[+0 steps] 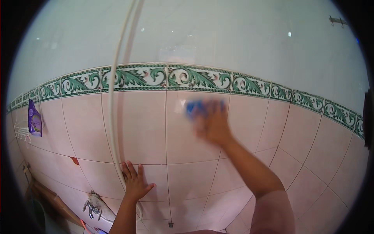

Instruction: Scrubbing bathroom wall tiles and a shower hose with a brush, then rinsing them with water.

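My right hand [211,121], blurred by motion, is closed around a blue scrubber or sponge [195,108]. It presses against the pink wall tiles [191,149], just below the green leaf-patterned border tiles [198,78]. Lower on the wall, my left hand [136,182] rests flat with its fingers spread, beside a white hose [111,117] that hangs down the wall. Nothing is held in the left hand.
A metal tap [93,209] sticks out at the lower left. A white wire rack [22,130] with a purple pouch [35,120] hangs at the far left. Metal hooks [337,21] are on the upper right wall. A dark green container [38,213] stands at the bottom left.
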The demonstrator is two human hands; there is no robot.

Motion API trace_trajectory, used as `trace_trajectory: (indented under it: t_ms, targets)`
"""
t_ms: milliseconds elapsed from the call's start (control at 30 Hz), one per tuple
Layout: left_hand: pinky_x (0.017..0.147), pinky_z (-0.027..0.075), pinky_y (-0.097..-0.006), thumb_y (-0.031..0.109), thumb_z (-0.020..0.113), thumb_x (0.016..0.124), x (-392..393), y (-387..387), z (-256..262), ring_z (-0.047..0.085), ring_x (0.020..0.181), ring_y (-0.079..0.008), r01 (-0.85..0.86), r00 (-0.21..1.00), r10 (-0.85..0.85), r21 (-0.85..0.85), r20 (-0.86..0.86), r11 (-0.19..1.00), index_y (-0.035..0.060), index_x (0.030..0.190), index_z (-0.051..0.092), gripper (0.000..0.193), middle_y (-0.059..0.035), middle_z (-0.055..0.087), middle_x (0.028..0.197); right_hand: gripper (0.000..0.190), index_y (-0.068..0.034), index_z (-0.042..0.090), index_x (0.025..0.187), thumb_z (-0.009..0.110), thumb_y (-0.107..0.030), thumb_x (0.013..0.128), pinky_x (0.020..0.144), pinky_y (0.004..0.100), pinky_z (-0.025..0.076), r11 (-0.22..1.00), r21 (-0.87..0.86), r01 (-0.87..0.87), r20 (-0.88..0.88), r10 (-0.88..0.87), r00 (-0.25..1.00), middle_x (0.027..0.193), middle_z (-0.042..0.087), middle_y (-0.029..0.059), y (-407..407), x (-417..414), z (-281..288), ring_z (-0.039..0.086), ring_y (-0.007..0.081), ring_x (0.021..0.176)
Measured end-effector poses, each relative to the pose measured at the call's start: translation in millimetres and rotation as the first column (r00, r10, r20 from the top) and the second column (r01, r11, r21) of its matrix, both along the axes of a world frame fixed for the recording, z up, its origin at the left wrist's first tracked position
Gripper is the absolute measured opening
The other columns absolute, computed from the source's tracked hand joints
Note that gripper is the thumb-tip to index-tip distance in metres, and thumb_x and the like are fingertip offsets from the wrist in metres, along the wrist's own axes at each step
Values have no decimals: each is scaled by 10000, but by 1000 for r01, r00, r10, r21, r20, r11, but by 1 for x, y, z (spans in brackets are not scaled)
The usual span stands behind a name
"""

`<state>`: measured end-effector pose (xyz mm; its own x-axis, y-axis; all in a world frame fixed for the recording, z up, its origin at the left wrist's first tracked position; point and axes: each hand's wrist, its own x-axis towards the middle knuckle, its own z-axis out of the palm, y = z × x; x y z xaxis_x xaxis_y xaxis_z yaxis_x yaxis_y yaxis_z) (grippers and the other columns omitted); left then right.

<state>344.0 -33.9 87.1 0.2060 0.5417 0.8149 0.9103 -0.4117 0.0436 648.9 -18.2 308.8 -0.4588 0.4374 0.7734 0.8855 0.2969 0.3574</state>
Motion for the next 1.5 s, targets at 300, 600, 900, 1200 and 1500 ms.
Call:
trace_trajectory:
  t_ms: [300,600,900,1200,1500]
  targets:
    - [1002,24,-598,479,735,561,4,1,2,-140,1278,-469,-18,999,18,8,-39,1000,181,1397,-38,1177,-247,-175,1400,559,-342,351,1284,527,-447,764,979,601,151,970,137,-203,475,115,872,1404,233,53,2,59,-172,169,330,1294]
    - [1005,25,-592,458,739,566,10,1,7,-144,1270,-484,-55,997,56,9,-56,998,177,1391,-78,1195,-253,-188,1394,660,-154,264,1343,538,-362,780,1016,565,78,875,460,150,-305,-3,952,1402,175,167,1,132,35,140,398,1281]
    - [1010,-7,-578,400,771,536,7,0,7,-154,1280,-456,-72,996,73,8,-59,997,155,1387,-98,1241,-260,-193,1390,466,-273,473,1144,558,-433,715,929,651,194,994,36,-108,284,93,954,1287,367,112,-2,131,-148,303,424,1187]
    - [1005,5,-588,494,717,561,10,0,8,-127,1280,-469,-92,989,100,82,-111,992,133,1394,-58,1194,-271,-164,1394,781,-161,202,1376,626,-307,736,1011,570,105,855,410,316,-554,-42,832,1416,150,179,25,161,-5,125,417,1286]
    - [996,-8,-595,615,622,614,15,4,5,-122,1279,-474,-115,978,131,103,-163,988,115,1393,-52,1146,-273,-153,1396,693,-141,204,1374,471,-463,821,1018,568,19,820,437,371,-653,6,757,1417,141,193,19,263,1,93,415,1296]
